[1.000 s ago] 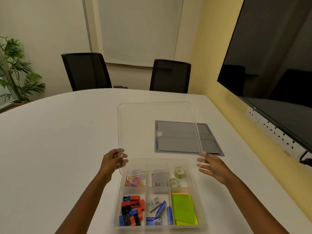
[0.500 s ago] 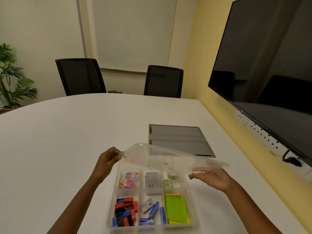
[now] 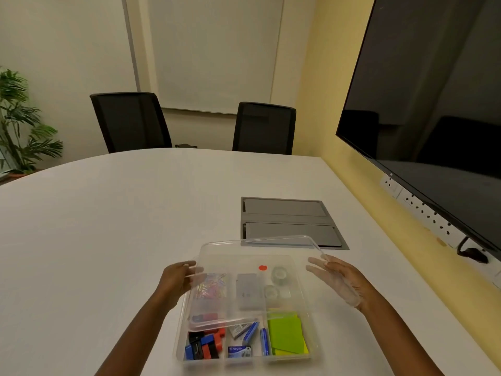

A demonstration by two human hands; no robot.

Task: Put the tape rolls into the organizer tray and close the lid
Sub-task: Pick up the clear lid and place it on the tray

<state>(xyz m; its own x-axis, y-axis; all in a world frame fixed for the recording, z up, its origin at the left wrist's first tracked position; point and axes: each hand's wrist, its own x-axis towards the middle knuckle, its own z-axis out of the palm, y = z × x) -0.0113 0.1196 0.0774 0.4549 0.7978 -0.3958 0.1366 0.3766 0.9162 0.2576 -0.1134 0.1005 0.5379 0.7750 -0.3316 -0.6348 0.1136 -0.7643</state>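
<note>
A clear organizer tray [image 3: 179, 348] sits on the white table in front of me. Two clear tape rolls [image 3: 280, 274] lie in its far right compartment, seen through the lid. The clear lid [image 3: 244, 256] hovers nearly flat over the tray, its near edge above the middle row. My left hand [image 3: 177, 279] grips the lid's left edge. My right hand [image 3: 340, 282] supports the lid's right edge with flat fingers partly under it. Other compartments hold paper clips, a grey box, red and blue sharpeners, staples, and green sticky notes [image 3: 286, 333].
A grey cable hatch [image 3: 290, 222] is set in the table just behind the tray. Two black chairs [image 3: 130, 122] stand at the far edge. A large dark screen [image 3: 433, 104] and wall sockets line the yellow wall on the right. A plant [image 3: 19, 123] stands far left.
The lid has swung down from upright to nearly flat over the tray, and both hands lowered with it.
</note>
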